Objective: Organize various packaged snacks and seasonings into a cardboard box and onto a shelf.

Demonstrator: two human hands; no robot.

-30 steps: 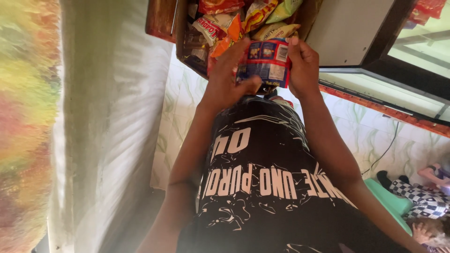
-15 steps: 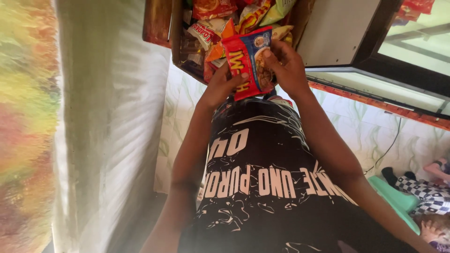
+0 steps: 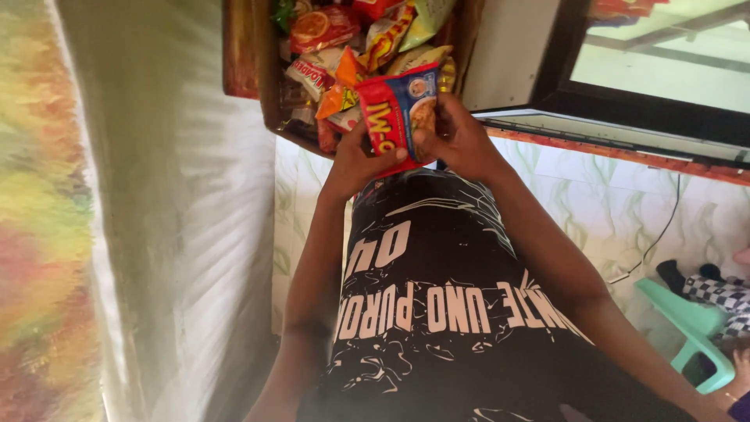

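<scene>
From the head camera I look down my own front at a wooden box [image 3: 266, 86] crammed with snack packets, and I'll place everything from that box. Just below its lower edge, both hands meet on one red and blue packet [image 3: 400, 117], which stands roughly upright and overlaps the box's contents. My left hand [image 3: 355, 160] is closed on the packet's lower left corner, thumb across the red face; my right hand [image 3: 461, 141] is closed on its right edge, fingers curled over the blue part. Inside the box, above the held packet, I can see an orange packet [image 3: 341, 90] touching its upper left corner, a red packet with an orange slice printed on it [image 3: 322, 27] higher up, and a pale yellow packet [image 3: 426, 19] near the top right. Right of the box sits a dark-framed glass panel [image 3: 664, 70]. Below the box hangs my black shirt with white lettering [image 3: 437, 305]. Far down to the right of the box is a green plastic chair [image 3: 691, 328]. Left of the box hangs a pale curtain [image 3: 180, 234].
</scene>
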